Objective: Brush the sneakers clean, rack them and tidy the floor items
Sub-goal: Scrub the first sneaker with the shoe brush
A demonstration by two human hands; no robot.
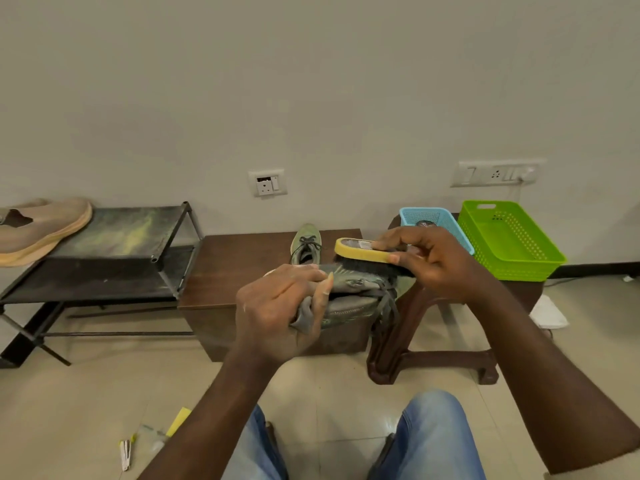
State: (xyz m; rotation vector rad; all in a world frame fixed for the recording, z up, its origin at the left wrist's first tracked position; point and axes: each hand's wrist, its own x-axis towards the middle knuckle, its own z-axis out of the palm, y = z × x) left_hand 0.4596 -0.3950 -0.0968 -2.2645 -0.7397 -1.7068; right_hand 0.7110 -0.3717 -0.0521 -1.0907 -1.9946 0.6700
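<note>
My left hand (277, 306) is clamped round the left end of a grey-green sneaker (353, 299), fingers curled over the top and thumb pressed into the fabric. I hold it in the air above my knees, in front of the low brown table (242, 258). The shoe's long axis runs left to right across my view, roughly level. Its dark laces hang loose off the right-hand part. I cannot tell for sure which end is the toe, since my hand covers one end.

My right hand (429, 261) grips the brush (360, 251), fingertips on its yellow back and thumb along the near edge. The brush lies along the same left-to-right line as the shoe, dipping slightly to the right, and its rounded free end points left. The dark bristles face down and touch the sneaker's upper side.

The second sneaker (305, 244) stands on its sole on the table just behind, toe pointing away from me toward the wall, laces up.

To the left stands a black metal shoe rack (121, 265) with a tan shoe (41, 230) on its top shelf. To the right, a blue basket (429, 218) and a green basket (509, 240) sit side by side on a brown stool (433, 341). On the tiles by my left knee lie a yellow scrap (178, 420) and a small white clip-like thing (125, 453).
</note>
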